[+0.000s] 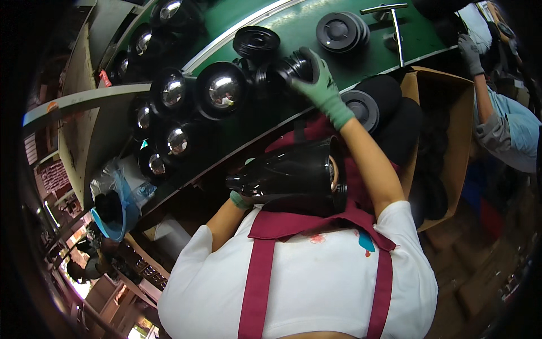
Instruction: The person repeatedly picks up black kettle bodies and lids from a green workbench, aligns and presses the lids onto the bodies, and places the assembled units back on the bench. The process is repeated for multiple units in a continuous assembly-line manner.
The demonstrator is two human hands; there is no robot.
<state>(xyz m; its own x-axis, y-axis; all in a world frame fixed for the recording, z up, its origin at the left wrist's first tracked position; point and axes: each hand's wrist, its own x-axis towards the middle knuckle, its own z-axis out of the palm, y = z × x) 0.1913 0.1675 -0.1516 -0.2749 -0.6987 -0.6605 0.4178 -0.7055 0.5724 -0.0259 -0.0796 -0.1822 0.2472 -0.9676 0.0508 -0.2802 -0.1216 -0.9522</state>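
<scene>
A glossy black tapered jug body (288, 172) lies sideways across my lap, its wide end to the right showing a metallic inside. My left hand (241, 199), in a pale green glove, is closed around its narrow end; the jug body hides most of the fingers. My right hand (322, 85), gloved the same way, reaches up to the green bench and curls around black threaded rings (291, 66) standing in a row there. Just left of them is a round black part with a shiny dome (221, 91).
Several more domed black parts crowd the bench's left side. Flat black discs (339, 32) are stacked at the back, near a metal T-shaped bar (398, 37). An open cardboard box (446, 107) of dark parts stands at right. A co-worker's gloved hand (470, 55) shows beyond.
</scene>
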